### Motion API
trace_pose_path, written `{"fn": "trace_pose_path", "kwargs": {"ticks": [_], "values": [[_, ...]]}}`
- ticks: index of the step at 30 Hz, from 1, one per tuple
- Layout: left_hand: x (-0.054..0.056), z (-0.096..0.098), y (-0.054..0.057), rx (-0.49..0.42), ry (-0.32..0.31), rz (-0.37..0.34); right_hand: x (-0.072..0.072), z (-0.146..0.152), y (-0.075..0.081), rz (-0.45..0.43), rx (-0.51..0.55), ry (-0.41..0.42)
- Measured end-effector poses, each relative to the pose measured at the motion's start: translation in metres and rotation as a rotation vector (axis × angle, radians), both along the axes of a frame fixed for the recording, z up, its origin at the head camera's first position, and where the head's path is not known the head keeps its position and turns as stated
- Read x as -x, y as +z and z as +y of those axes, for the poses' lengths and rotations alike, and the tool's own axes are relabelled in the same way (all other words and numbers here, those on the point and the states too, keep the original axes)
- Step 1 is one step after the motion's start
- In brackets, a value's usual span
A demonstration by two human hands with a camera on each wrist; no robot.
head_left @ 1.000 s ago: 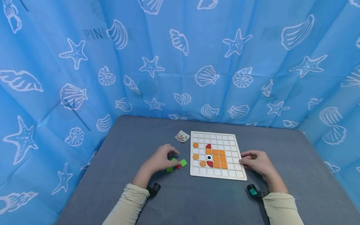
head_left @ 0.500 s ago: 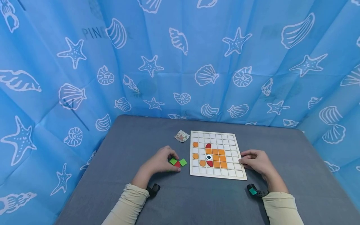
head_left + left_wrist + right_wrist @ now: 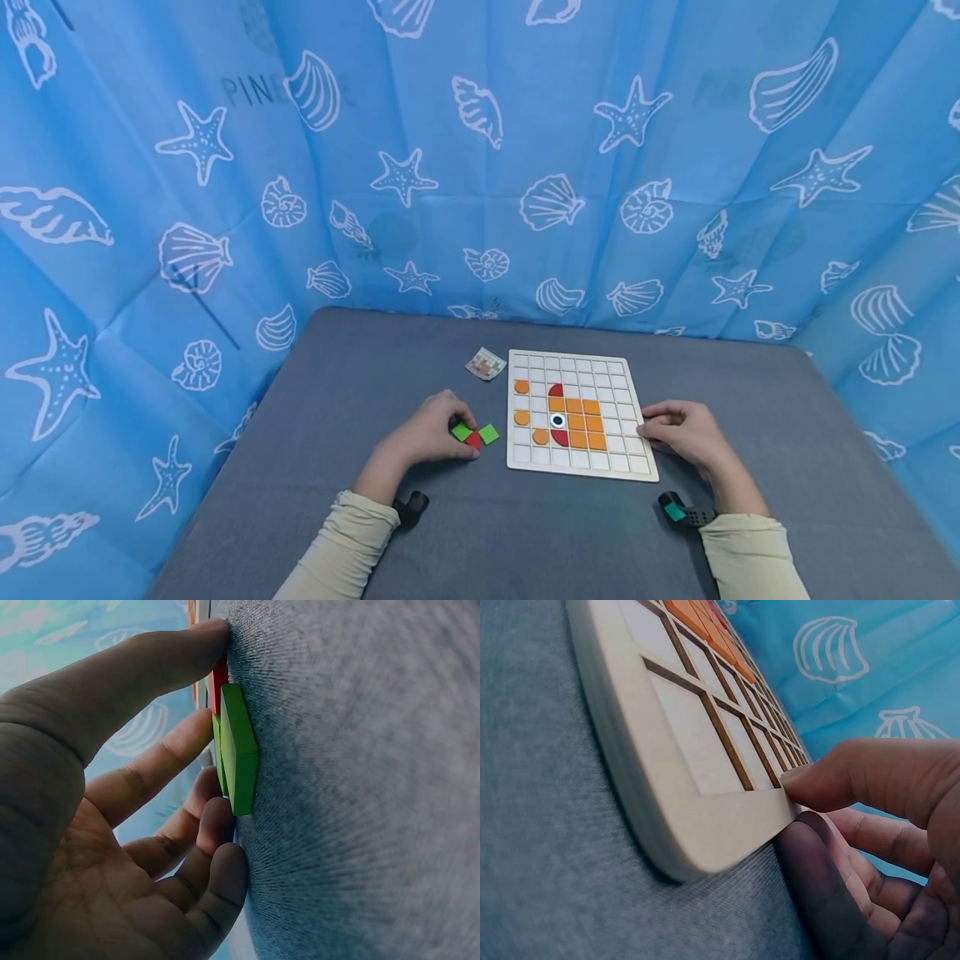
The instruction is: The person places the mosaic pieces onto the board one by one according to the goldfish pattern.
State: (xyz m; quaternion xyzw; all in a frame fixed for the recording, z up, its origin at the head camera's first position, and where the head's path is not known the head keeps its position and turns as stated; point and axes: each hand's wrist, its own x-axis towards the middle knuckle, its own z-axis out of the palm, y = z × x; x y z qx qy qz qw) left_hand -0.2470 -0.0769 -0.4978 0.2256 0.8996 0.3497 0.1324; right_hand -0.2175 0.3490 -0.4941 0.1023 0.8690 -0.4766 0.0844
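Observation:
My left hand (image 3: 427, 432) is low over a small cluster of loose tiles left of the board. Its thumb and index finger pinch a red tile (image 3: 473, 440) at opposite edges. Against the red tile lies a green tile (image 3: 461, 431); another green square tile (image 3: 489, 433) lies just right. A thicker-looking green tile (image 3: 240, 750) shows nearest in the left wrist view, mostly hidden by the hand in the head view. My right hand (image 3: 686, 433) grips the right edge of the white gridded board (image 3: 582, 474), thumb on its top frame and fingers at its side.
The board holds a block of orange square tiles (image 3: 585, 423), red rounded pieces (image 3: 556, 390), an eye tile (image 3: 558, 421) and several orange discs (image 3: 521, 417). A small pattern card (image 3: 485, 364) lies at the board's far left corner. A blue curtain (image 3: 480, 167) hangs behind the grey table (image 3: 570, 542).
The left thumb has moved off the top of the tiles to the near edge of the red tile, which now shows between thumb and index finger. The right hand and board stay put.

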Motion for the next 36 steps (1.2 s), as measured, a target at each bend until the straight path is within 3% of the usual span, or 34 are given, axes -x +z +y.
{"fn": "trace_pose_path", "kwargs": {"ticks": [12,36], "values": [[-0.0003,0.0002,-0.0018,0.010,-0.023,0.026,0.0004,-0.0002,-0.0015,-0.004,-0.001,-0.002],[0.0008,0.0032,0.0005,0.002,-0.032,0.007,0.0005,0.0014,-0.0026,0.005,-0.012,0.013]]}}
